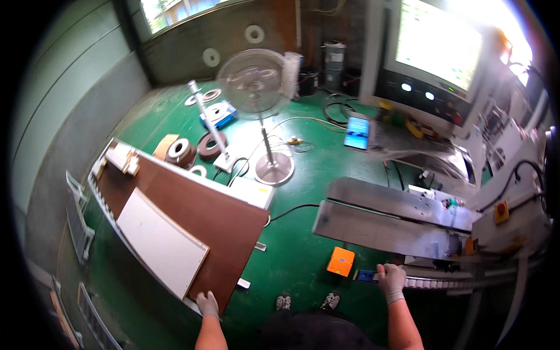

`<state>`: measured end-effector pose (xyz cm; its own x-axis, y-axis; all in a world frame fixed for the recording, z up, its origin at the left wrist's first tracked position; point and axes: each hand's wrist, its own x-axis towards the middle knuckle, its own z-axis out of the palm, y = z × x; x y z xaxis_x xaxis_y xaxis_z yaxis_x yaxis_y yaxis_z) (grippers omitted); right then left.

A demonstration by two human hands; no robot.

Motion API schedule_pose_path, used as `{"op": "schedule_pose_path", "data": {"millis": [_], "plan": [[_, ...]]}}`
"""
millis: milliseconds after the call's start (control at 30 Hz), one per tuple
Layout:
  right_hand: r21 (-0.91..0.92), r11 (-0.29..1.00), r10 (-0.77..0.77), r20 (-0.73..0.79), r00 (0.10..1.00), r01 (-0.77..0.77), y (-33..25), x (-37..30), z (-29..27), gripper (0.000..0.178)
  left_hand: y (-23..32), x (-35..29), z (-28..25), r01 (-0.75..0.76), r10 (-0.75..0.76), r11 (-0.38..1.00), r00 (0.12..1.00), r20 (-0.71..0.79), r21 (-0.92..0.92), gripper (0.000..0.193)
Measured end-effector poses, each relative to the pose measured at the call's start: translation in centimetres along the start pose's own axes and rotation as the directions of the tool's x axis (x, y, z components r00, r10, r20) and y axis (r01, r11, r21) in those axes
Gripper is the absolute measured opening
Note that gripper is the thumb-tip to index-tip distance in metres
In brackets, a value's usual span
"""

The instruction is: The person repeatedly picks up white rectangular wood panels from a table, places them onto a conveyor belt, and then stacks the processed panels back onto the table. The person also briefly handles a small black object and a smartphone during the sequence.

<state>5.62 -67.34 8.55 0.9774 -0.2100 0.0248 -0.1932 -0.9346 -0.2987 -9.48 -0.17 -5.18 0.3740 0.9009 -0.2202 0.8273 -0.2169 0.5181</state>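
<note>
My left hand (209, 304), in a pale glove, rests at the near edge of a brown-topped table, beside the lower corner of a white panel (160, 242). Its fingers look slightly apart and grip nothing that I can see. The panel lies flat on the brown tabletop (230, 256). My right hand (391, 279), gloved too, is at the left end of the machine's roller rail (443, 284), next to a small blue part (366, 275). Its thumb points up and its fingers are curled; what they close on is hidden.
An orange box (340, 261) is on the green floor left of my right hand. Long metal plates (385, 224) jut from the machine. Farther off stand a fan (256, 87), edging-tape rolls (181, 153) and a lit screen (437, 44). Cables cross the floor.
</note>
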Motion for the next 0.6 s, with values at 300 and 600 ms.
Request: {"op": "schedule_pose_path", "data": {"millis": [300,600], "plan": [[-0.079,0.990,0.112,-0.065,0.992,-0.118,2.9,-0.8,5.0,0.050,-2.5,15.2,-3.8,0.436,-0.499,0.852,0.843,-0.198,-0.289,0.065],[-0.358,0.934,0.016,0.039,0.999,-0.001,-7.1,-0.7,8.1,0.031,-8.7,18.7,-0.9,0.496,-0.427,0.533,0.857,0.288,-0.686,0.040]]}}
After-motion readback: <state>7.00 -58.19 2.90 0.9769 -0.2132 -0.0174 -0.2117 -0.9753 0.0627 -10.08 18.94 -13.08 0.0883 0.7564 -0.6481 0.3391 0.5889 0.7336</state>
